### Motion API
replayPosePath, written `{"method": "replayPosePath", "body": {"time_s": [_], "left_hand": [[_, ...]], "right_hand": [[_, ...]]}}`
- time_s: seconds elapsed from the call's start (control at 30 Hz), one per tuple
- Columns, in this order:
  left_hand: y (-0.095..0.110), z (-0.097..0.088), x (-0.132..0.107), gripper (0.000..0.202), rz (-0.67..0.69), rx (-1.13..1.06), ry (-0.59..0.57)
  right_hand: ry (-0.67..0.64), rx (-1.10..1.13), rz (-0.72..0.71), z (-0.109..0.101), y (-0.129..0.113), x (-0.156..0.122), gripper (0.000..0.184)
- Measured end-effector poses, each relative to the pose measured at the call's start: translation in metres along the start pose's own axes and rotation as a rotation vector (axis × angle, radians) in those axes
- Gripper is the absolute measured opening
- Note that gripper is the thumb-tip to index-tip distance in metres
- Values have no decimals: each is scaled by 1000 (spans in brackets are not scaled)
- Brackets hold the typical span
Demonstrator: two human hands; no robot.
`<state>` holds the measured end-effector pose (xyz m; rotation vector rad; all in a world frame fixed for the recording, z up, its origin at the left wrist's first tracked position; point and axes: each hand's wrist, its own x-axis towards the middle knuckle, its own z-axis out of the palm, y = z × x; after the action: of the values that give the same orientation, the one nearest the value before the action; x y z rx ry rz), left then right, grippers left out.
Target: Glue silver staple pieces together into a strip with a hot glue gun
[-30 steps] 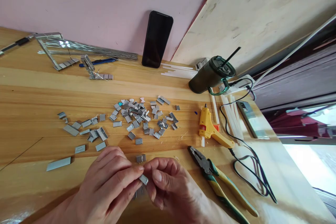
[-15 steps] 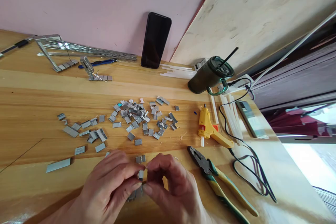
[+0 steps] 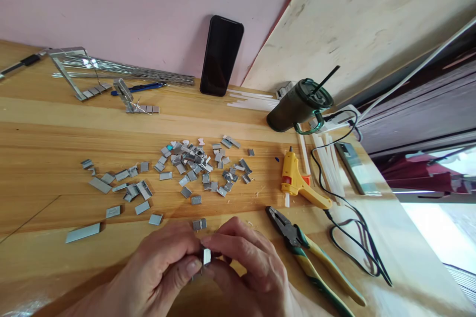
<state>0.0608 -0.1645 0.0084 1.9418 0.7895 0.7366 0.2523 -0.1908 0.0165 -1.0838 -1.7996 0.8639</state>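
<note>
My left hand (image 3: 159, 272) and my right hand (image 3: 245, 267) meet at the near edge of the wooden table (image 3: 55, 129). Both pinch one small grey metal piece (image 3: 206, 256) between thumbs and fingertips, holding it just above the tabletop. More such pieces seem to lie under my fingers. A scatter of several small metal pieces (image 3: 201, 166) lies in the middle of the table beyond my hands, with two joined pieces (image 3: 199, 224) closest to them.
Green-handled pliers (image 3: 312, 257) lie right of my hands. A yellow glue gun (image 3: 297, 181) with a black cord (image 3: 353, 228) sits behind them, then a dark tumbler (image 3: 297, 106), white glue sticks (image 3: 253, 101) and a black phone (image 3: 222, 55) leaning on the wall. Metal strips (image 3: 122, 69) lie at the back left.
My hands drew closer together and sank a little toward me, turning the small metal piece between the fingertips. A loose piece on the table left of them has come into view.
</note>
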Motion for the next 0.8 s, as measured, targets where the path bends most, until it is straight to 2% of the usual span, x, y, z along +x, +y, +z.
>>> {"method": "replayPosePath", "body": {"time_s": [0.13, 0.2, 0.37, 0.67, 0.8], "left_hand": [[-7, 0, 4, 17, 36, 191, 205], [-11, 1, 7, 14, 39, 297, 270], [-19, 2, 10, 16, 42, 437, 276], [-23, 5, 6, 11, 47, 458, 256], [-26, 7, 7, 8, 74, 571, 179]], "right_hand": [[1, -174, 63, -9, 12, -1, 24], [-26, -306, 116, -14, 22, -2, 18], [-122, -474, 212, -18, 36, -1, 17], [-244, -562, 274, -18, 32, 5, 25], [-276, -590, 303, -19, 32, 8, 21]]}}
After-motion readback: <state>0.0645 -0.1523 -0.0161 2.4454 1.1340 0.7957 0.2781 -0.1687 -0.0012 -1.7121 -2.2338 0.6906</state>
